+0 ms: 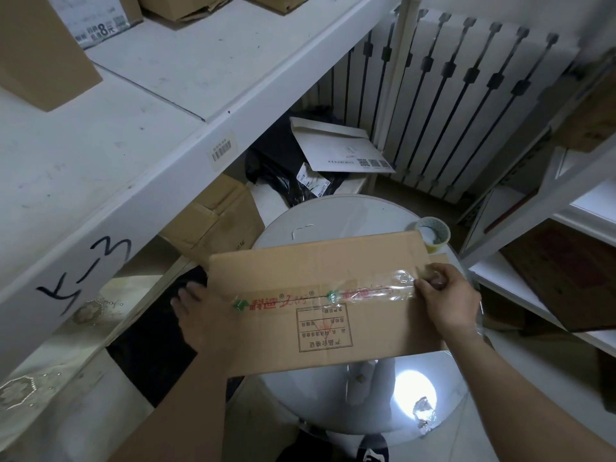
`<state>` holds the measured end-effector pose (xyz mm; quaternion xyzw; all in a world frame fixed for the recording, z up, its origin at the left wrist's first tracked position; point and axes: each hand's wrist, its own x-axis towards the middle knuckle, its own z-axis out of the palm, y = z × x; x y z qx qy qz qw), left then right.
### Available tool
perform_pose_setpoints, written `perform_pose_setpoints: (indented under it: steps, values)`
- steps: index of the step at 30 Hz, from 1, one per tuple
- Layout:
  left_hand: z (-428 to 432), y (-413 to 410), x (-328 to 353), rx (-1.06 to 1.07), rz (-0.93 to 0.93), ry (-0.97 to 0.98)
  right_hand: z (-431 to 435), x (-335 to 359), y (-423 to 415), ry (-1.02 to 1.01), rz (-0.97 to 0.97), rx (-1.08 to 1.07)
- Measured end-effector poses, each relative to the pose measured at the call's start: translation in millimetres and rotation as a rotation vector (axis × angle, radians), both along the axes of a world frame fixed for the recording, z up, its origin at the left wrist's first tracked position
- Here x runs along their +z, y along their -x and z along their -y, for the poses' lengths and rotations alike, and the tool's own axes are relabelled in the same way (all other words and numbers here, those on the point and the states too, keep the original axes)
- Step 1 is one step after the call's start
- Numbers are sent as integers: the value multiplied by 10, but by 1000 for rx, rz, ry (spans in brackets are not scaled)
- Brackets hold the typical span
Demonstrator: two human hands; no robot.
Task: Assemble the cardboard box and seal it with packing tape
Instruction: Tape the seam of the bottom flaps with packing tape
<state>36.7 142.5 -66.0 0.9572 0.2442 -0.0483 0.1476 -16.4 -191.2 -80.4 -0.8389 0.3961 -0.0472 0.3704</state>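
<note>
A brown cardboard box [320, 271] with red print and a stamped table rests on a round white table [333, 211], closed flaps facing up. A strip of clear tape [383, 290] runs along the right half of its centre seam, wrinkled near the end. My right hand [446, 295] presses the tape's end at the box's right edge, fingers curled on it. My left hand [200, 311] grips the box's left side, fingers behind the edge. A roll of clear packing tape [433, 233] stands on the table just beyond the box's far right corner.
A white shelf [140, 128] marked K-3 carries brown boxes on the left. Below it lie a cardboard box [216, 218], black bags and a white envelope [340, 148]. A white radiator [466, 95] stands behind, another shelf unit [566, 208] on the right. Crumpled tape [425, 416] lies on the table's near edge.
</note>
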Motion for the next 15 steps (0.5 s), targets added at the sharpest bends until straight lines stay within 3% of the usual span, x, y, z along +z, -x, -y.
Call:
perform_pose_setpoints:
  steps: [1,5,8,11,15]
  values:
    - [141,42,17,-99,136,64,1,9,0,-4,-1,1]
    - [803,198,-86,-836,28,1,13,52,6,-39,-3,-11]
    - [1204,208,-181,-1185,-50,-48,31,79,11,-67,-2,-23]
    - [1523,258,-261,-1401,-152,-149,53,109,8,-100,24,-65]
    - [1615,283,-352,-1373,-237,-139,157,85,-7,-274,68,-191]
